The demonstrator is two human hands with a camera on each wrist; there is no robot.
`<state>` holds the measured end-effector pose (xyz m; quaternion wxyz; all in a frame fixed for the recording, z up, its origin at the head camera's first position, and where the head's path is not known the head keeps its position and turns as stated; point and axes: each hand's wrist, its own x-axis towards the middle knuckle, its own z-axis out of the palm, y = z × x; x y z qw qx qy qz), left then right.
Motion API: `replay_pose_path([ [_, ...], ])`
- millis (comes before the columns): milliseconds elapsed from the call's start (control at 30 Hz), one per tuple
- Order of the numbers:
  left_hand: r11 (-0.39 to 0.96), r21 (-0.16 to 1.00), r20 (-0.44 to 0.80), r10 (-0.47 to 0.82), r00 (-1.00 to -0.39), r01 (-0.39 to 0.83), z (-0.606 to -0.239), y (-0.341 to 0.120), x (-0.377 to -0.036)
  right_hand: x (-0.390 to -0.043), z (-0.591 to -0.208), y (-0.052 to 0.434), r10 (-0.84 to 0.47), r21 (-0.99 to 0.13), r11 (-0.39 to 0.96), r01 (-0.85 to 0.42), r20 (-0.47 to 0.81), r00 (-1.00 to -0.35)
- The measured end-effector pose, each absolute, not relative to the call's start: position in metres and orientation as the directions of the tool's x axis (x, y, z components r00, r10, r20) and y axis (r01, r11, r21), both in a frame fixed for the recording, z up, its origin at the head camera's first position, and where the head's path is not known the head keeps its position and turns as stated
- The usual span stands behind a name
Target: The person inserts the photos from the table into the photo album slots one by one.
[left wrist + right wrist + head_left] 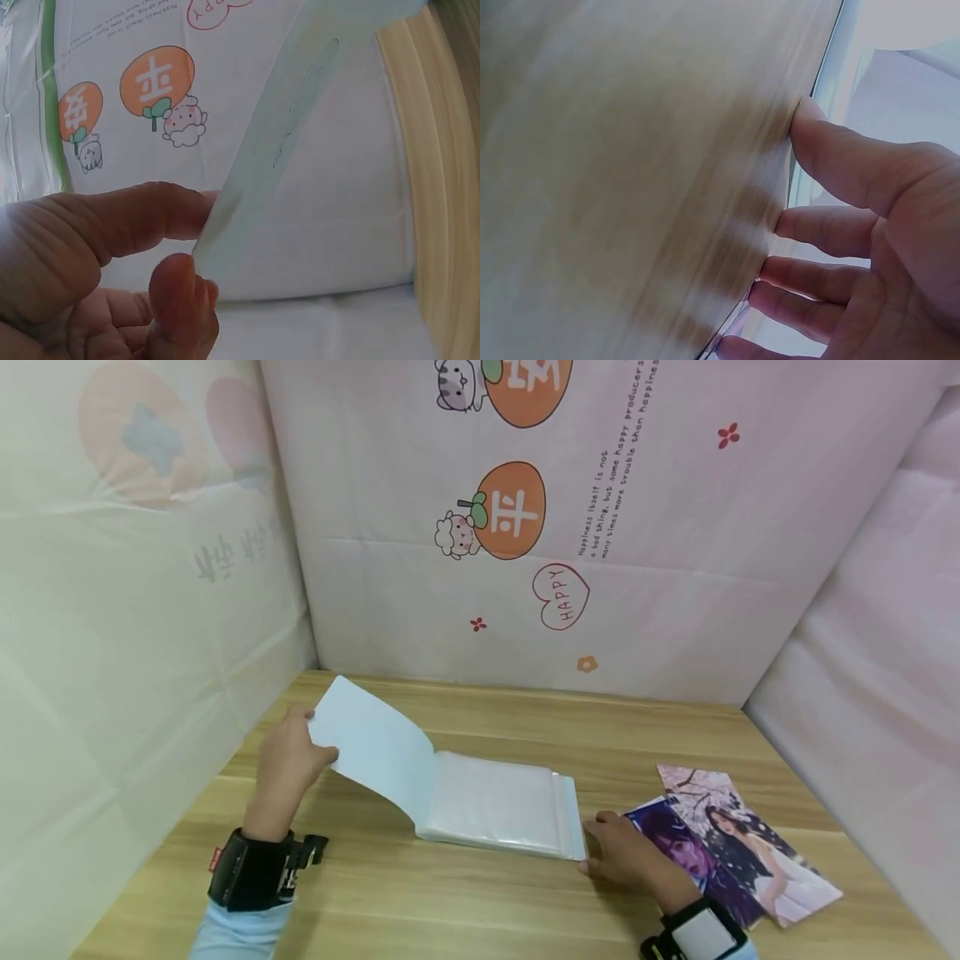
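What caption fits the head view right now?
Left hand lifts the album cover while right hand steadies its edge beside two photos.

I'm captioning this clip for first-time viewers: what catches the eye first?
The pale blue album at the middle of the wooden table, its cover lifted by the left hand. The right hand rests at its right edge, beside two colourful photos.

The album (495, 802) has clear, glossy plastic sleeves and a smooth, matt pale-blue cover (375, 747). The table (480, 893) is light wood grain, smooth. Two photos (738, 847) near its right edge look like glossy paper.
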<state>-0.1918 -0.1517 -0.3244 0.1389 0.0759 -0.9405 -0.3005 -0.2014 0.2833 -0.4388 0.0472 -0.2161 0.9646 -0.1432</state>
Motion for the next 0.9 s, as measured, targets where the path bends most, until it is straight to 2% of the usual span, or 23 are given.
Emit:
replay_pose_path([
  [200,0.842,0.507,0.068,-0.254,-0.965,-0.186,-0.335,-0.164,-0.191,-0.202,-0.438,0.283,-0.416,-0.295,0.874,-0.387,-0.040,-0.908],
  [333,0.877,0.432,-0.015,-0.227,-0.974,-0.211,-0.347,-0.169,-0.192,-0.201,-0.437,0.283,-0.413,-0.300,0.874,-0.382,-0.042,-0.910],
  [533,0.903,0.395,-0.060,-0.157,-0.986,-0.168,-0.367,-0.176,-0.194,-0.200,-0.436,0.283,-0.414,-0.306,0.872,-0.383,-0.041,-0.909],
  [900,0.931,0.362,-0.023,0.048,-0.999,0.037,-0.396,-0.185,-0.203,-0.198,-0.434,0.282,-0.438,-0.311,0.859,-0.408,-0.031,-0.899],
])
